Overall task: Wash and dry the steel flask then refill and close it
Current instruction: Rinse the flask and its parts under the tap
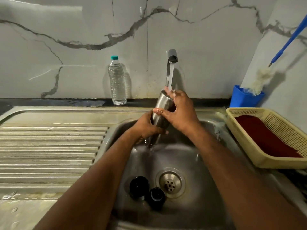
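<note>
Both hands on the flask, held tilted over the sink under the running tap: left hand curled round the lower body, right hand wrapped near the top. Washing stage, rinsing the outside. Next comes drying, probably with the red cloth in the basket. Steel looks wet, shiny, uncapped; two black caps lie by the drain. Refill bottle waits behind.

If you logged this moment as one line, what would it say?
step: rinsing | flask: under running tap, tilted over sink | left hand, right hand: both grip flask | two black caps: in sink
</note>
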